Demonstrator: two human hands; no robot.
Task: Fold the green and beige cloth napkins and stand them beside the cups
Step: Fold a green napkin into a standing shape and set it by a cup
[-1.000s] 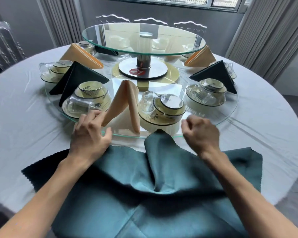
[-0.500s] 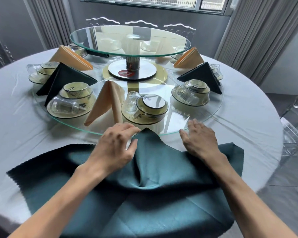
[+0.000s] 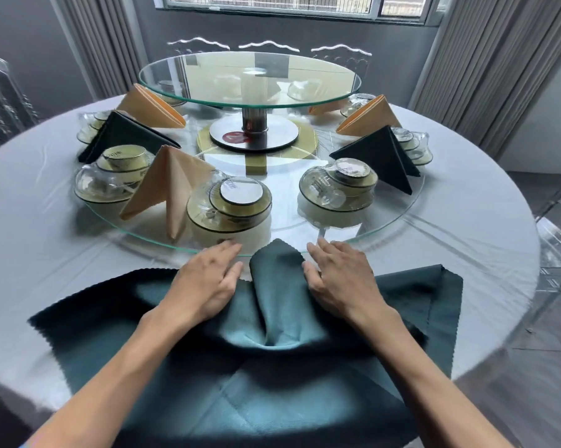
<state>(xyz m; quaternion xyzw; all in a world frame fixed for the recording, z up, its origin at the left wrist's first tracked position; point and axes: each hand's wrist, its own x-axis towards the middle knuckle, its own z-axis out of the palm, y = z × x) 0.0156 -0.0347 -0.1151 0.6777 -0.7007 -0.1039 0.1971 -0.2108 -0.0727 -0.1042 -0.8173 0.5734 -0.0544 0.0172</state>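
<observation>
While both hands press flat, fingers straight — left hand [image 3: 208, 282], right hand [image 3: 340, 279] — green napkin [image 3: 279, 318] ridges between them; smoothing step, first fold next.

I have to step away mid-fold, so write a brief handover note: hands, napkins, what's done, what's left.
Left hand and right hand: both open, flat on the unfolded green napkin, flanking a raised ridge at its far corner.
Done: three beige and two green napkins stand folded beside cup sets on the glass turntable; nearest is the beige napkin.
Left: fold this green napkin, then stand it, probably by the cup set with the free spot beside it.
</observation>
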